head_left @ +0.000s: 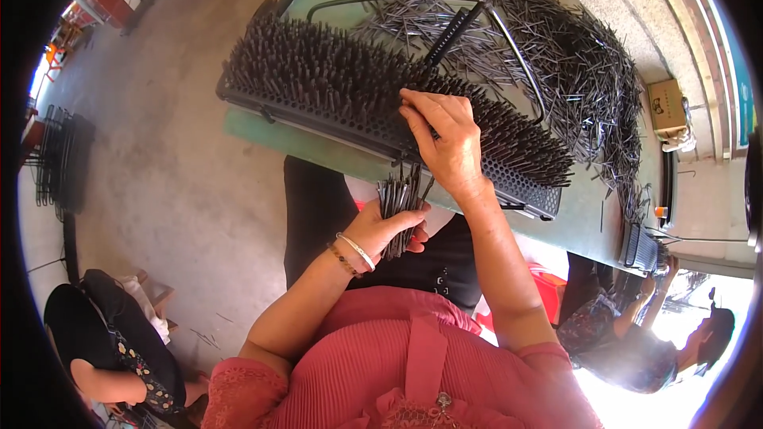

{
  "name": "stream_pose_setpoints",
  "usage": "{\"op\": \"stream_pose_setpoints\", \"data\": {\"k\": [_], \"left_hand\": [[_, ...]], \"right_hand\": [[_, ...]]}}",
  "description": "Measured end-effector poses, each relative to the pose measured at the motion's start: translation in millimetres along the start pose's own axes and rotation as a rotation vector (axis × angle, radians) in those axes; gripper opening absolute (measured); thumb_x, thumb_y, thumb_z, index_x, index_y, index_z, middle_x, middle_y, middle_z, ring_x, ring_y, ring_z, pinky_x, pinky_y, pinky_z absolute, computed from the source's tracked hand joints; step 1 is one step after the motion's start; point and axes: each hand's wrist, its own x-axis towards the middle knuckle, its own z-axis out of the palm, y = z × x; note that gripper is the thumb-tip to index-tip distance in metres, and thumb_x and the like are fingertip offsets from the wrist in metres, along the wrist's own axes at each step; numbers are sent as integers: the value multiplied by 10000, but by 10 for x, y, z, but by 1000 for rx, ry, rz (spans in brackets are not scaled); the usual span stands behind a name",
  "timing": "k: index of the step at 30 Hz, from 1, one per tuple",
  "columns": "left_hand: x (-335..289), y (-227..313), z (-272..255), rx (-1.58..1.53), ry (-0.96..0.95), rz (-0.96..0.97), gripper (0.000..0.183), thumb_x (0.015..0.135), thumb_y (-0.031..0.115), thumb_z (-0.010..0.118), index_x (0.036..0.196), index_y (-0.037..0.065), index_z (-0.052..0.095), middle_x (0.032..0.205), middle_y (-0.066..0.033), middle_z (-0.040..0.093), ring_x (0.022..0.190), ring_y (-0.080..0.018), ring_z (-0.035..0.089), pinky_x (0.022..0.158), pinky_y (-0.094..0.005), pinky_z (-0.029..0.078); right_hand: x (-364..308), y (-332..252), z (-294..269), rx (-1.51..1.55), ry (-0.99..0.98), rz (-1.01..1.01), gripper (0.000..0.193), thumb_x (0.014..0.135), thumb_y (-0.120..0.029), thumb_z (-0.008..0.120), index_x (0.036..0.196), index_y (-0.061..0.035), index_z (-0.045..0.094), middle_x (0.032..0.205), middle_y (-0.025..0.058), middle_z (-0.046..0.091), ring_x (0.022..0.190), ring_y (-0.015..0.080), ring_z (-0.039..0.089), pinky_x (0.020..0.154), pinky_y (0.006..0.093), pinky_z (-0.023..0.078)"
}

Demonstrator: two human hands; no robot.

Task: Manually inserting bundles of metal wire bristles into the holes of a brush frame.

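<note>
My left hand (pixel 375 232), a bracelet and a beaded band on its wrist, is closed round a bundle of thin dark metal rods (pixel 395 202) standing mostly upright in its grip, just off the near edge of the rack. The long black perforated rack (pixel 520 181) lies slanted across the table, its holes crowded with upright rods (pixel 318 71). Toward its near right side some holes show bare. My right hand (pixel 449 139) is over the rack's middle, thumb and fingers pinched together among the rod tops. What sits between those fingertips is too small to make out.
The pale green table (pixel 274 137) carries a large loose heap of dark rods (pixel 580 56) behind the rack. A metal frame (pixel 481 4) rises over the rack. A person (pixel 644 342) works at another rack (pixel 640 248) on the right; another person (pixel 119 349) is at lower left.
</note>
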Motion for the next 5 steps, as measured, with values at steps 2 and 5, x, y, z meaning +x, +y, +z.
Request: {"op": "stream_pose_setpoints", "data": {"k": [2, 5], "left_hand": [[4, 0, -3, 0, 2, -6, 264, 860, 155, 625, 1067, -5, 590, 823, -64, 600, 719, -170, 625, 621, -320, 559], [-2, 2, 1, 12, -4, -7, 277, 862, 155, 623, 1083, -7, 583, 835, -65, 600, 737, -172, 625, 625, -316, 559]], "right_hand": [[-12, 18, 19, -3, 10, -36, 231, 772, -44, 678, 1002, -42, 660, 893, 77, 662, 809, 217, 603, 774, 303, 436], [-20, 24, 26, -9, 9, -36, 228, 775, -44, 675, 1003, -44, 661, 917, 82, 660, 824, 220, 607, 779, 307, 439]]}}
